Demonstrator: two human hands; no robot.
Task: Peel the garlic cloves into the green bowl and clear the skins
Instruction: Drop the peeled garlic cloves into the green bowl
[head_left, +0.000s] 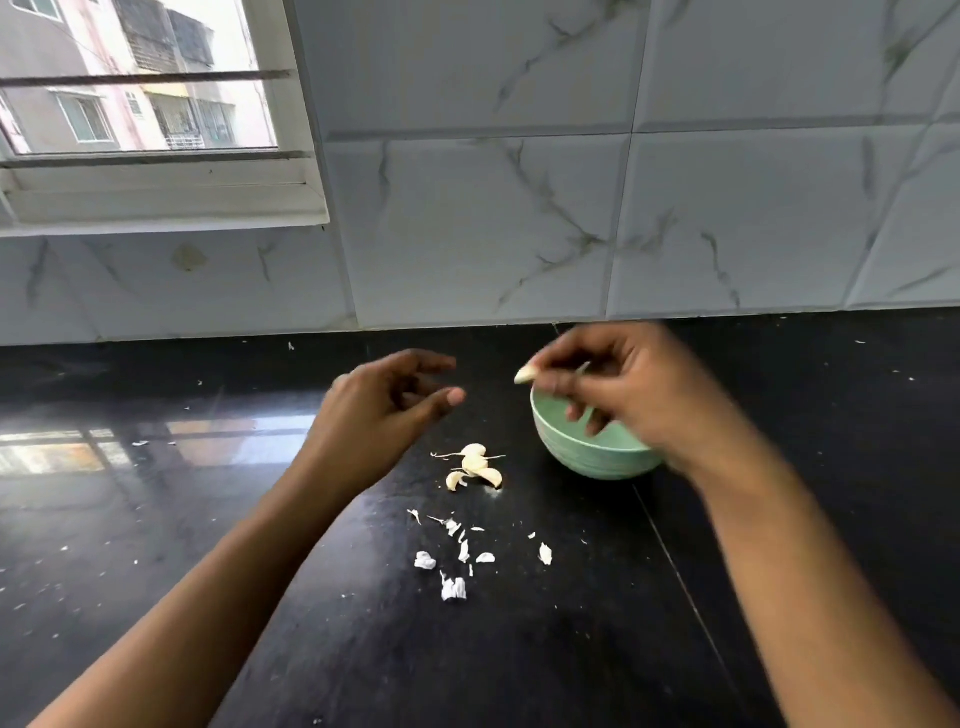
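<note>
Pinching one garlic clove (525, 375) at the fingertips of the right hand (618, 387), just above the far left rim of the green bowl (597, 460). Blurred by motion, so no telling whether fully peeled (pale and bare-looking at the visible tip). Long axis roughly level, tip pointing left, away from the palm and toward the left hand (387, 408). Bowl straight beneath the lower fingers of the right hand; clove either right over the rim or a touch outside it, hard to say which.

Left hand empty, fingers loosely curled, thumb out, hovering over the black counter (571, 649) to the left of the bowl, apart from the clove.

Lower down, between the two hands, a small heap of cloves (475, 465) on the counter, near the bowl's left wall and nearer the left hand than the right. Closer to the body, scattered skins (457, 558), well apart from the bowl.

Probably the moment before a drop. Needed, by the look of it: a short shift to the right and toward the body, bringing the clove over the hollow, then a loosening of the pinch. Risk in letting go too soon: a bounce off the rim onto the counter. Heap within easy reach of the left hand for the next pick; skins not yet cleared.
</note>
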